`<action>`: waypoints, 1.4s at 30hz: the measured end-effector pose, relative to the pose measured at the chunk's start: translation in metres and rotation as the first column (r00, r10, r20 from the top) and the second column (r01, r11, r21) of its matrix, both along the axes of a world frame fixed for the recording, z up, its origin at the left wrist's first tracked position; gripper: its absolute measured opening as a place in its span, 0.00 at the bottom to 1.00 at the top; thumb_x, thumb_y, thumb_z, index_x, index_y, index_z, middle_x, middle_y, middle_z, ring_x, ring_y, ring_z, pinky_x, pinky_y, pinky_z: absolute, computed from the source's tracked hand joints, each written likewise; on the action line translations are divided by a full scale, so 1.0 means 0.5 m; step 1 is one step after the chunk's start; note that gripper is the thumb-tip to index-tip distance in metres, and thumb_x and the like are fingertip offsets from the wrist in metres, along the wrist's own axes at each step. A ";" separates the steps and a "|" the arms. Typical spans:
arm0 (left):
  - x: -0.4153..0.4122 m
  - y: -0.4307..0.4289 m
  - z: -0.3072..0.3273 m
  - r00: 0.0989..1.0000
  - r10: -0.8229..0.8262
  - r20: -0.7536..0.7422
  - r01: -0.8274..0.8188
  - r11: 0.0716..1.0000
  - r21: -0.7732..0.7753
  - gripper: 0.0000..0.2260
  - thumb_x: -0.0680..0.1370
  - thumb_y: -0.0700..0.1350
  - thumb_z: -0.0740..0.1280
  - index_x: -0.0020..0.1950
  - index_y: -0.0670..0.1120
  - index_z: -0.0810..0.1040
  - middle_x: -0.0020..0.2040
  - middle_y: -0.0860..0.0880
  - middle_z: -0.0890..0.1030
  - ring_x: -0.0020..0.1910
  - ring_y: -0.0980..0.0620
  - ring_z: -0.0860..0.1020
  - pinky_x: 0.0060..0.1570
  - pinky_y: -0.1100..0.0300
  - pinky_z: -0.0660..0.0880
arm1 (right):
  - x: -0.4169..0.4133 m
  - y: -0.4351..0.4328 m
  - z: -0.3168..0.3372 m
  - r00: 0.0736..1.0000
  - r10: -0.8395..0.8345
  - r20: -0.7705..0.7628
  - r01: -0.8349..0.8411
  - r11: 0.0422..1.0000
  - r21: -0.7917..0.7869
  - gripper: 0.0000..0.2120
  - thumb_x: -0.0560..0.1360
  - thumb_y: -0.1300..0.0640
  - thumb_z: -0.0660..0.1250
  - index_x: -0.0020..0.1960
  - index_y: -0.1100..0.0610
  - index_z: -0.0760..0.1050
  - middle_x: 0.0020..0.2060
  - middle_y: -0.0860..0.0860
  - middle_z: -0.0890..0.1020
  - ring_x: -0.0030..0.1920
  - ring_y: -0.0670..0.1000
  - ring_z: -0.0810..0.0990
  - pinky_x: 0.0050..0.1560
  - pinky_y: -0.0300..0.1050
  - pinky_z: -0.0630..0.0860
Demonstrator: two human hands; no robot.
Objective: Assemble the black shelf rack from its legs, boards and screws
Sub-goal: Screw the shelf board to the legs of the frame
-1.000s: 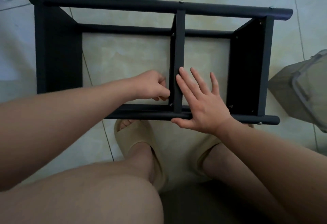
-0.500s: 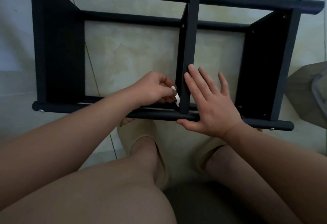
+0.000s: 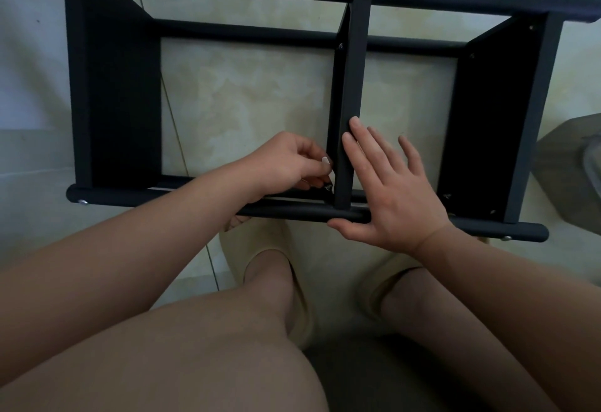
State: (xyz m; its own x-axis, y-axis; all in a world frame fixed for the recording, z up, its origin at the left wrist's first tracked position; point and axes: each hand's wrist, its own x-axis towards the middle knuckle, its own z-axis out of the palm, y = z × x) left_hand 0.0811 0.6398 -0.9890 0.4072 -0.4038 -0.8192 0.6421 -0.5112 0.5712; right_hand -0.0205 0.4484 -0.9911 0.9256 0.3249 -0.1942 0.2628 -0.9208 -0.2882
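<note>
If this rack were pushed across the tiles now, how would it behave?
Probably stiff: the rack has boards screwed to its legs. It would likely slide, since round legs lie on glossy tile; the right hand pressing flat steadies it.

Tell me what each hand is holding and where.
Left hand pinches what looks like a small pale tool near its top, beside a screw. Right hand lies flat against the middle board, gripping nothing.

No readable text, labels, brands or numbers anywhere: none on the rack point(image 3: 353, 86), none on the floor point(image 3: 244, 96).
</note>
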 end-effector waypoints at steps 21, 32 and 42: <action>-0.003 -0.007 0.009 0.998 0.048 -0.030 -0.048 0.999 -0.007 0.04 0.79 0.39 0.69 0.45 0.44 0.79 0.36 0.50 0.84 0.40 0.53 0.83 0.50 0.57 0.80 | 0.001 0.000 -0.002 0.999 0.009 0.041 -0.007 0.999 -0.035 0.50 0.73 0.27 0.60 0.82 0.60 0.55 0.82 0.56 0.54 0.80 0.60 0.58 0.74 0.72 0.56; -0.001 -0.007 0.015 0.989 0.084 -0.120 -0.087 0.996 -0.021 0.06 0.80 0.40 0.68 0.43 0.43 0.79 0.37 0.48 0.84 0.39 0.53 0.83 0.46 0.59 0.80 | 0.002 0.001 0.003 1.000 0.007 0.009 -0.007 1.000 -0.005 0.50 0.73 0.27 0.60 0.82 0.60 0.54 0.82 0.56 0.53 0.80 0.61 0.59 0.74 0.71 0.58; 0.006 -0.003 0.016 0.993 -0.112 -0.024 0.112 0.994 -0.005 0.10 0.82 0.38 0.63 0.43 0.44 0.78 0.36 0.51 0.84 0.42 0.51 0.82 0.50 0.57 0.79 | 0.002 0.000 0.000 1.000 0.012 0.021 -0.012 1.000 -0.029 0.51 0.73 0.26 0.59 0.82 0.60 0.54 0.82 0.56 0.53 0.80 0.61 0.58 0.74 0.73 0.56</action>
State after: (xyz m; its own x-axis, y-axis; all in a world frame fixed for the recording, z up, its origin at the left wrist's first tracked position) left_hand 0.0841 0.6384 -0.9809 0.3396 -0.4491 -0.8264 0.5944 -0.5785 0.5586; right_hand -0.0197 0.4483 -0.9912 0.9256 0.3308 -0.1842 0.2797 -0.9253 -0.2562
